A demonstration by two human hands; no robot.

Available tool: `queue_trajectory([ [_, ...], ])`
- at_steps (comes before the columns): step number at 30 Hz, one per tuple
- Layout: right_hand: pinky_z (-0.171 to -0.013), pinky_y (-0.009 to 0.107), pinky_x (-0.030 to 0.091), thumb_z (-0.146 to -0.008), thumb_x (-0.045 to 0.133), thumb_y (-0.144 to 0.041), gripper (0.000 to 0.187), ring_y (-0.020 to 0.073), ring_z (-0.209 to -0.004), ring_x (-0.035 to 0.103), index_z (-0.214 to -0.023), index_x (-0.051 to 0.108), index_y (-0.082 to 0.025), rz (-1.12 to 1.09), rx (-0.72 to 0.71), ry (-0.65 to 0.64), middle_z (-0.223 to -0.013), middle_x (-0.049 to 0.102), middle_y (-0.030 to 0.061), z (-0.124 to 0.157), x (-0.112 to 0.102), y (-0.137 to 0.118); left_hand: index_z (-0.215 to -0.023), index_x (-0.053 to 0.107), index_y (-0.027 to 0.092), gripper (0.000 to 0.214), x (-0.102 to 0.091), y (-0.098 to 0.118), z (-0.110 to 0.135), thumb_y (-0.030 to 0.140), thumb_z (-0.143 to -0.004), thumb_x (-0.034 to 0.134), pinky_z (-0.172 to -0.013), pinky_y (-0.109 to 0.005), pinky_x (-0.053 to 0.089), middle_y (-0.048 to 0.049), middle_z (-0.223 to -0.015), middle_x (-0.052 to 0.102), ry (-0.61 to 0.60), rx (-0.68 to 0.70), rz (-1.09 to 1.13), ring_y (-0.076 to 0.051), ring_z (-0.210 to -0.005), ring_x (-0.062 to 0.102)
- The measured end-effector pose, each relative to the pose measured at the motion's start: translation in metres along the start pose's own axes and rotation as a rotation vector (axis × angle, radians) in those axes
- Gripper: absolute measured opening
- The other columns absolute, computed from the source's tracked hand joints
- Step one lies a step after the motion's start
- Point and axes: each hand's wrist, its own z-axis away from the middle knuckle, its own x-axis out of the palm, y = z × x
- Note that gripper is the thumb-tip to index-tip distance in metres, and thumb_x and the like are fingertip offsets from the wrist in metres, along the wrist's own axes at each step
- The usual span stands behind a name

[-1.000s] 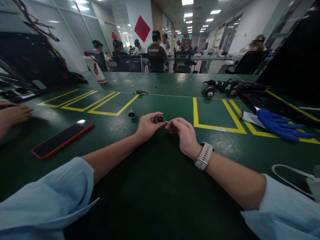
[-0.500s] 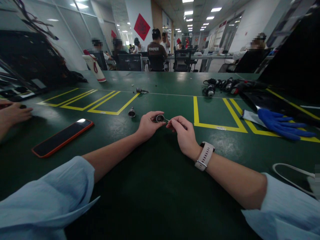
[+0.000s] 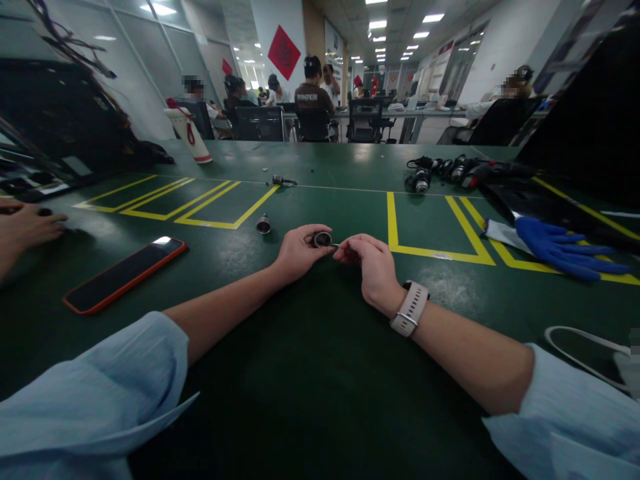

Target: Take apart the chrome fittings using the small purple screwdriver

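Note:
My left hand [image 3: 300, 252] is closed around a small round metal part [image 3: 323, 239], its dark hollow face turned toward me. Beside it, my right hand [image 3: 370, 263] pinches a thin metal rod [image 3: 336, 245], whose tip reaches the rim of the round part. Whether the tip goes into the part I cannot tell. The rod's rear end is hidden in my right fingers. A similar round metal part [image 3: 263, 225] stands on the green table [image 3: 310, 373] left of my left hand. Farther back lies a small dark part with a stem [image 3: 283, 181].
An orange-cased phone [image 3: 125, 277] lies at the left, near another person's hand [image 3: 27, 230]. Blue gloves [image 3: 560, 247], several dark metal parts [image 3: 420, 180] and a white cable [image 3: 580, 337] are on the right. A white cup [image 3: 190, 133] stands at the back left.
The round part in my left hand has shifted slightly right. My right hand has turned a little, its fingers now curled differently around the rod.

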Motion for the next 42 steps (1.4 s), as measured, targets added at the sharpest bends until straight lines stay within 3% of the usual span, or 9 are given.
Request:
queue_trajectory([
  [9,-0.065,0.031,0.041,-0.076,0.052,-0.018,0.017,0.0156,-0.064,0.054,-0.063,0.063,-0.019,0.043,-0.056,0.020,-0.059,0.058,-0.0013,0.005,0.002,-0.002,-0.091,0.066,0.013,0.037,0.000,-0.013,-0.004,0.014,-0.056,0.075,-0.081,-0.038,0.053,-0.0065,-0.086,0.068,0.064,0.022,-0.017,-0.021,-0.084,0.065],
  [21,-0.059,0.029,0.041,-0.071,0.049,-0.020,0.016,0.0140,-0.057,0.054,-0.059,0.059,-0.018,-0.126,0.069,0.056,-0.057,0.061,0.0003,-0.002,0.000,0.001,-0.093,0.065,0.011,0.040,-0.001,-0.002,-0.001,0.019,-0.056,0.076,-0.072,-0.031,0.053,-0.0056,-0.080,0.069,0.033,0.003,0.030,-0.018,-0.074,0.066],
  [42,-0.057,0.028,0.039,-0.073,0.050,-0.021,0.015,0.0129,-0.056,0.054,-0.061,0.059,-0.018,-0.191,0.074,0.046,-0.059,0.062,0.0003,-0.002,0.000,0.001,-0.093,0.064,0.011,0.040,-0.001,-0.003,-0.002,0.023,-0.057,0.077,-0.071,-0.030,0.052,-0.0052,-0.082,0.068,0.057,0.015,0.036,-0.016,-0.074,0.064],
])
